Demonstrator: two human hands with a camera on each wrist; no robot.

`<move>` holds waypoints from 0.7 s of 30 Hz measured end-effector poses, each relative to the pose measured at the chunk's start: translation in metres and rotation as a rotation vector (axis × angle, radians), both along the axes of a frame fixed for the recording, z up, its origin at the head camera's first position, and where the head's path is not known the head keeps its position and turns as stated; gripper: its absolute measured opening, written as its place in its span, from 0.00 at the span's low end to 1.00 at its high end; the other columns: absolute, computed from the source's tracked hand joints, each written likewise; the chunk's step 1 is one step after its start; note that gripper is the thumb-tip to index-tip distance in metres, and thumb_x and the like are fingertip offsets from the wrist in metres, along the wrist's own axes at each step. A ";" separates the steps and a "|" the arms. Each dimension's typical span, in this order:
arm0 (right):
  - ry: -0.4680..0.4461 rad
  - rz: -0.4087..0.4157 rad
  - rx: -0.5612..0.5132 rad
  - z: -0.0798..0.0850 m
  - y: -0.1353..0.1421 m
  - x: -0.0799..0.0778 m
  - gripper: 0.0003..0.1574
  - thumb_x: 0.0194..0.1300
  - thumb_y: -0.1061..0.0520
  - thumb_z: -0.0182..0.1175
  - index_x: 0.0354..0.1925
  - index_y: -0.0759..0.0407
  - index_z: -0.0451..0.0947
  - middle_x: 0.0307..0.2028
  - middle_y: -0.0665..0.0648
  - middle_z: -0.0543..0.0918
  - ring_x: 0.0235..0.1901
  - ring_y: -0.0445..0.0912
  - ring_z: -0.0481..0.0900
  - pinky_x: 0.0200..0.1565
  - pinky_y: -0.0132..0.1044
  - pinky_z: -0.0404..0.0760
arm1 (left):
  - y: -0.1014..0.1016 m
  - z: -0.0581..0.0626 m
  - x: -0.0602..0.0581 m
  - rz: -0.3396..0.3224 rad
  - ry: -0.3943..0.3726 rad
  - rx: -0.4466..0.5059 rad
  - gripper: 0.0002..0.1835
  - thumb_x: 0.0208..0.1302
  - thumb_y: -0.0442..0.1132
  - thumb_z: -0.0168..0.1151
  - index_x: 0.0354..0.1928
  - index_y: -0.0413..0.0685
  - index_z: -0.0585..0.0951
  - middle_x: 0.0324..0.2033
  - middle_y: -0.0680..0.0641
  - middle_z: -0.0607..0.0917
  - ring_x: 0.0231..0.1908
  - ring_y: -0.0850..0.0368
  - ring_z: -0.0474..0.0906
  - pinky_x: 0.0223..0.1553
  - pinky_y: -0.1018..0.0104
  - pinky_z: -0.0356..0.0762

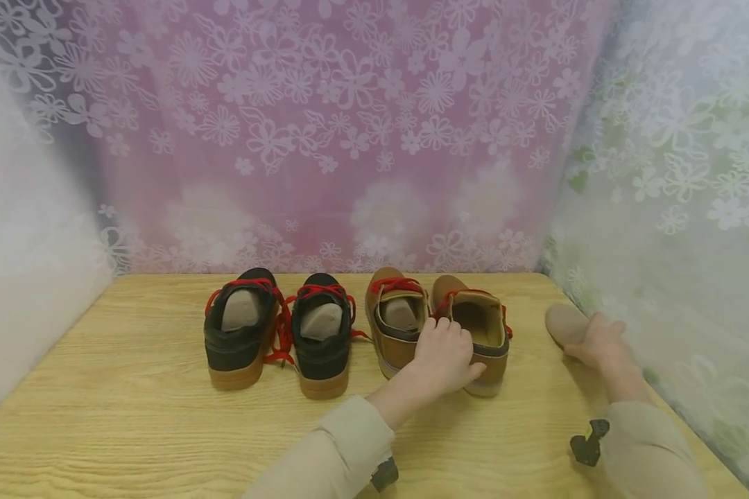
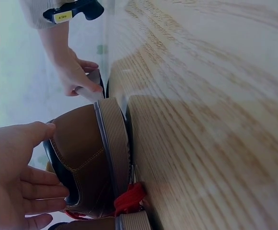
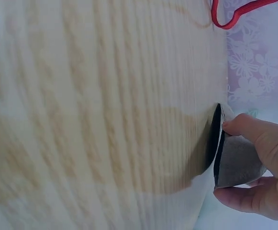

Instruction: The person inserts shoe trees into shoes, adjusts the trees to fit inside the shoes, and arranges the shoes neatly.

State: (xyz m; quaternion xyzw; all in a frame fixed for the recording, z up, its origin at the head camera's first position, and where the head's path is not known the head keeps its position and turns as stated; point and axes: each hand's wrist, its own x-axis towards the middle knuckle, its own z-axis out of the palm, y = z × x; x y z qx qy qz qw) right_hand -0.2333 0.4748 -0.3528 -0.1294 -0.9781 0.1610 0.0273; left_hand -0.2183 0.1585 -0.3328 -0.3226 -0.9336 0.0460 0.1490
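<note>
My left hand is at the heel of the right brown shoe, which has red laces and an uncovered opening. In the left wrist view its fingers are loosely extended beside the shoe's collar, with the thumb close to or touching the heel. At the table's right side my right hand holds a beige, rounded shoe insert. The right wrist view has thumb and fingers pinching this insert from two sides, its dark underside facing the tabletop.
The other brown shoe and two black shoes, left and right, stand in a row, each with a beige insert inside. Loose red laces lie between the black pair. A flowered curtain closes the wooden table's back.
</note>
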 end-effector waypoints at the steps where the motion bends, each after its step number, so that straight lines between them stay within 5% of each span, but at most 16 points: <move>1: -0.005 -0.008 -0.003 0.001 0.000 0.000 0.48 0.48 0.55 0.66 0.47 0.83 0.46 0.43 0.88 0.48 0.34 0.76 0.66 0.34 0.62 0.70 | 0.000 0.000 -0.001 0.000 0.000 -0.001 0.27 0.56 0.71 0.49 0.35 0.56 0.78 0.32 0.56 0.77 0.38 0.60 0.71 0.39 0.66 0.63; 15: 0.051 0.046 0.095 0.009 -0.003 0.007 0.48 0.51 0.55 0.63 0.49 0.92 0.48 0.44 0.90 0.46 0.26 0.70 0.69 0.28 0.56 0.72 | 0.001 -0.001 -0.001 -0.010 0.009 0.012 0.27 0.55 0.71 0.50 0.32 0.56 0.78 0.30 0.57 0.76 0.36 0.60 0.71 0.38 0.65 0.62; 21: 0.071 0.098 0.126 0.016 -0.008 0.007 0.38 0.51 0.56 0.63 0.43 0.82 0.54 0.41 0.86 0.51 0.24 0.69 0.70 0.25 0.55 0.71 | 0.000 0.001 0.000 -0.002 -0.016 0.016 0.27 0.55 0.71 0.50 0.34 0.56 0.79 0.31 0.56 0.77 0.37 0.59 0.71 0.39 0.65 0.62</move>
